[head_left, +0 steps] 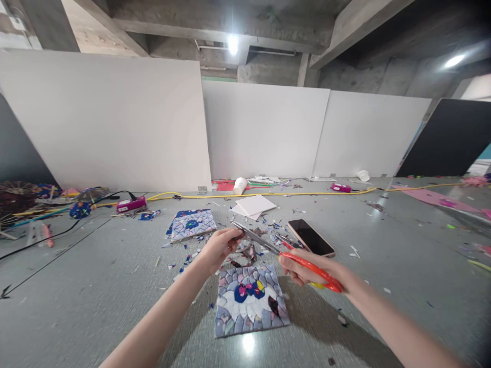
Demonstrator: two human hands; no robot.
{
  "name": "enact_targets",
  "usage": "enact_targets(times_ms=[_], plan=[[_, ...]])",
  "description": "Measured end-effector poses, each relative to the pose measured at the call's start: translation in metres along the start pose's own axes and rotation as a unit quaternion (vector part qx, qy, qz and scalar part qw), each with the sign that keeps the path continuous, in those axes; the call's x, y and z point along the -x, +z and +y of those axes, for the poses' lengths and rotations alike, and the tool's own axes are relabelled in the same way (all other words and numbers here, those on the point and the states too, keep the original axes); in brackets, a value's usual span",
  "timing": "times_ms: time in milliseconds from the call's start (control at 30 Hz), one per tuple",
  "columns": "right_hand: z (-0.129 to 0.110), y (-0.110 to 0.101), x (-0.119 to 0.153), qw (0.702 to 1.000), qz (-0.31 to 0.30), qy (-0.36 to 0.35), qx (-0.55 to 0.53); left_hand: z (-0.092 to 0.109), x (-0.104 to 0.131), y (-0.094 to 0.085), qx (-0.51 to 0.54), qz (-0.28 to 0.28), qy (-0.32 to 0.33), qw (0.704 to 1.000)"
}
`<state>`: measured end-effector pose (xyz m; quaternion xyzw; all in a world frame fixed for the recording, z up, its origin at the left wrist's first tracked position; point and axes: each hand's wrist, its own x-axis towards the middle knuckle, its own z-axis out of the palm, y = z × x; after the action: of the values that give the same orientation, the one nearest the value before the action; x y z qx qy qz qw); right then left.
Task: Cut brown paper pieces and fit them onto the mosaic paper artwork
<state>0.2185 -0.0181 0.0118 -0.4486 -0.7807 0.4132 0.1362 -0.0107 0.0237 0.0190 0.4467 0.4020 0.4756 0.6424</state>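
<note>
Just above the mosaic (249, 301), the right hand (307, 268) gripped open scissors (268, 245) while the left hand (220, 248) pinched a scrap (238, 236) at the blades, where fingertips risked a nick.

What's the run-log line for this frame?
right hand: grips scissors | left hand: pinches scrap at blades | below: mosaic tile

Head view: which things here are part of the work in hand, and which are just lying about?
In use:
right hand gripping the red-handled scissors
left hand pinching a small piece at the blades
mosaic tile below the hands

Lying about:
phone
second mosaic tile
white cards
paper cup
</note>
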Motion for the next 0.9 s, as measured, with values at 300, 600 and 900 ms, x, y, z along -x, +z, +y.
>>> enact_targets(times_ms=[300, 600, 900], plan=[[-0.0011, -0.0005, -0.0015, 1.0, 0.013, 0.006, -0.011, -0.0004, -0.0019, -0.0031, -0.003, -0.009, 0.006, 1.0], [-0.0032, -0.0007, -0.0019, 1.0, 0.013, -0.001, -0.002, -0.0022, -0.0045, -0.006, -0.001, -0.005, 0.006, 1.0], [0.0051, -0.0006, -0.0092, 0.995, 0.072, 0.073, -0.002, -0.0055, -0.007, -0.0096, -0.009, 0.003, -0.008, 1.0]])
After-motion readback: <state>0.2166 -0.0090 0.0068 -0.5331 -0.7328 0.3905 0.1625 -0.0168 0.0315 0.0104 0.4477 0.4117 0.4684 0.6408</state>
